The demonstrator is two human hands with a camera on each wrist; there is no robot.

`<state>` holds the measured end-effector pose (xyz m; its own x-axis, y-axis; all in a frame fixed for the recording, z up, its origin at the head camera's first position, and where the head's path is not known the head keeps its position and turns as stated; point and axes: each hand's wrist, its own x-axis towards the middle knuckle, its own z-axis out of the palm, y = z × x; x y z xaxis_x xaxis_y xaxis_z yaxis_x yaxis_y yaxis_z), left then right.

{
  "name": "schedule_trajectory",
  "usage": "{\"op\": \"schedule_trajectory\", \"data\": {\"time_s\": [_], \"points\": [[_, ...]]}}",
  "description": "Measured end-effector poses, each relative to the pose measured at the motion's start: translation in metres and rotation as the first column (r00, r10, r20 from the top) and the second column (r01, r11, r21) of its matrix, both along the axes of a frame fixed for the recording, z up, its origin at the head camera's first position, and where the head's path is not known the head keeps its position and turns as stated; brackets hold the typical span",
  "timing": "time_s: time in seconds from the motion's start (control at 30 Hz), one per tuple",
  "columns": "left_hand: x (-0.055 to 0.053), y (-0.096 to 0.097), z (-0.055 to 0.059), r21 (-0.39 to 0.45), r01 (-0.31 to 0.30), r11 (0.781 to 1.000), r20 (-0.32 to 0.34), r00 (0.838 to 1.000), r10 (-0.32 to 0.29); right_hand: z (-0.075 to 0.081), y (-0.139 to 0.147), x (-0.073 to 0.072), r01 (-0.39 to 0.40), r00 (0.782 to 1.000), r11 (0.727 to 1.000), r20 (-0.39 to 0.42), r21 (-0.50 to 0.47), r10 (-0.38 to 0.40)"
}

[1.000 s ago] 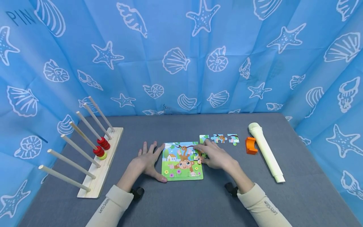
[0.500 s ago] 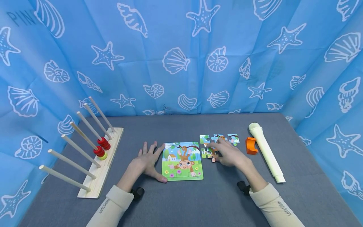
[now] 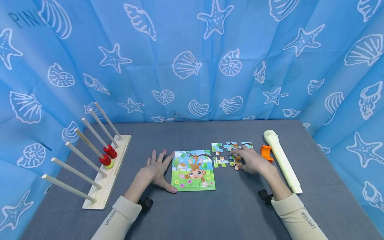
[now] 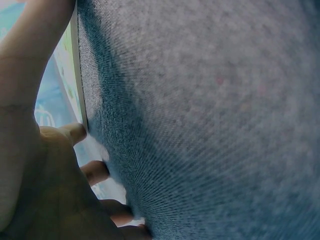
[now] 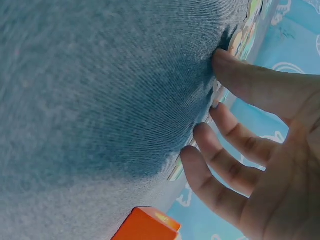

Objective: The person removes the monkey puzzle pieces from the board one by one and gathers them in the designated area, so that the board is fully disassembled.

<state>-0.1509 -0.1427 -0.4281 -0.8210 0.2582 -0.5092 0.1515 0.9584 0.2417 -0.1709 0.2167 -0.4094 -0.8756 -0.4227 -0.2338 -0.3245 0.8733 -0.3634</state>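
Note:
A square monkey puzzle board (image 3: 193, 171) lies flat on the table in the head view. My left hand (image 3: 154, 171) rests along its left side with fingers spread, the thumb near the lower left corner. To the right of the board, my right hand (image 3: 253, 161) pinches a puzzle piece (image 3: 237, 165) showing part of a monkey's face, low against the table. Beside it lies a loose house piece (image 3: 219, 162). Behind are a leafy corner piece (image 3: 216, 147), a bird piece (image 3: 231, 145) and a branch piece (image 3: 246, 145), the last partly covered by my fingers.
An orange block (image 3: 266, 153) with a curved cutout and a cream toy microphone (image 3: 283, 161) lie right of my right hand. At the left stands a wooden peg rack (image 3: 115, 163) with red and yellow beads (image 3: 106, 161). A blue shell-print curtain (image 3: 192, 93) hangs behind.
My right hand has slid the monkey-face puzzle piece rightward, away from the board's right edge and past the house piece, which now shows. The left hand has stayed in place.

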Motion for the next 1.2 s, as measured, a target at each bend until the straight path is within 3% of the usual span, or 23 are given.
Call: {"op": "schedule_trajectory", "data": {"time_s": [0.27, 0.5, 0.6, 0.97, 1.2], "points": [[0.0, 0.0, 0.0, -0.002, 0.002, 1.0, 0.0, 1.0, -0.002, 0.002, 0.0, 0.001, -0.002, 1.0, 1.0, 0.027, 0.0, 0.002], [0.0, 0.0, 0.0, -0.004, 0.004, 1.0, -0.003, 1.0, -0.004, 0.004, -0.005, 0.003, -0.019, 0.999, 1.0, -0.032, -0.019, 0.018], [-0.001, 0.0, 0.0, -0.008, 0.0, 1.0, 0.004, 1.0, 0.0, 0.006, -0.013, 0.004, -0.032, 0.999, 0.998, -0.038, -0.057, 0.03], [-0.002, 0.0, -0.003, 0.0, -0.005, 1.0, 0.01, 1.0, 0.005, 0.006, -0.048, 0.011, -0.048, 0.998, 0.997, -0.03, -0.058, 0.046], [-0.002, 0.0, -0.001, 0.003, -0.005, 1.0, 0.009, 1.0, 0.005, 0.005, -0.067, 0.015, -0.103, 0.994, 0.989, -0.046, -0.103, 0.099]]}}
